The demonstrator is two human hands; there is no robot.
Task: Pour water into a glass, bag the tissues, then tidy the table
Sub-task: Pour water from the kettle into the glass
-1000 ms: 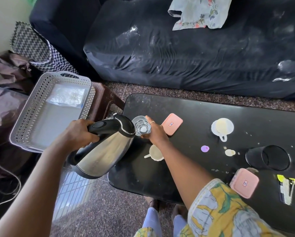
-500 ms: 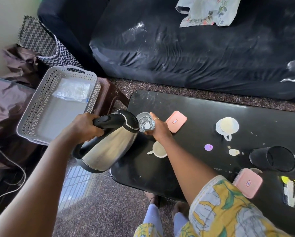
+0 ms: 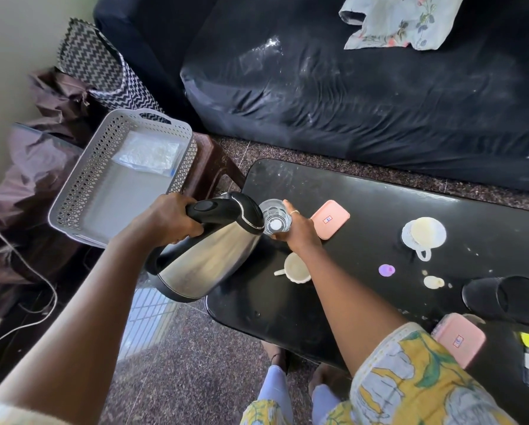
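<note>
Your left hand (image 3: 168, 220) grips the tilted kettle (image 3: 208, 259), spout at the glass (image 3: 274, 216) rim; your right hand (image 3: 296, 231) wraps the glass, water flow apparently hidden.

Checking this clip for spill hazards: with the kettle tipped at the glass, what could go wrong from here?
1. The spout of the kettle covers part of the mouth of the glass, so water could miss and run over the right hand gripping it; whether it is hot cannot be told.
2. The glass is near the corner of the table, so overflow might reach the floor or the pink case beside it.
</note>
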